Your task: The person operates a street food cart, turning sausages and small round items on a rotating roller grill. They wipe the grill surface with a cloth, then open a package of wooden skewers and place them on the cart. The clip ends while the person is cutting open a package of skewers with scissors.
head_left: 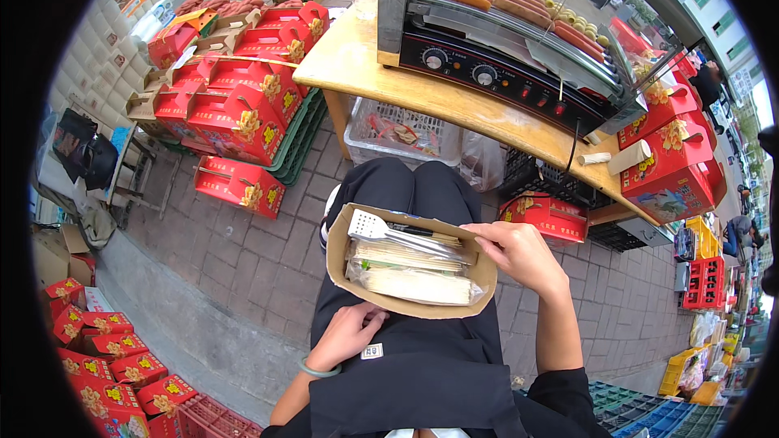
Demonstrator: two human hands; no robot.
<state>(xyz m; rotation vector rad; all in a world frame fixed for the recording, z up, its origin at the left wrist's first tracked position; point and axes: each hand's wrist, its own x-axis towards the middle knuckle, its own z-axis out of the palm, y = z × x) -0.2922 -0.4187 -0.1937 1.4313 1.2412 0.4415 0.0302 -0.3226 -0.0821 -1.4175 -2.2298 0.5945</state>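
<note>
An open cardboard box rests on my lap, over dark trousers and an apron. My right hand grips its right rim between thumb and fingers. Inside, metal tongs with a slotted end lie across the far side, beside a black-handled item. Thin wooden sticks fill the middle, and a clear plastic bag of sticks lies along the near side. My left hand is at the box's near edge with curled fingers. Its fingertips are partly hidden, so a grip cannot be made out.
Ahead stands a wooden table bearing a hot-dog roller grill with sausages. Below it sits a white plastic basket. Red carton boxes are stacked at the left, more at the table's right end. A concrete step edges the brick paving.
</note>
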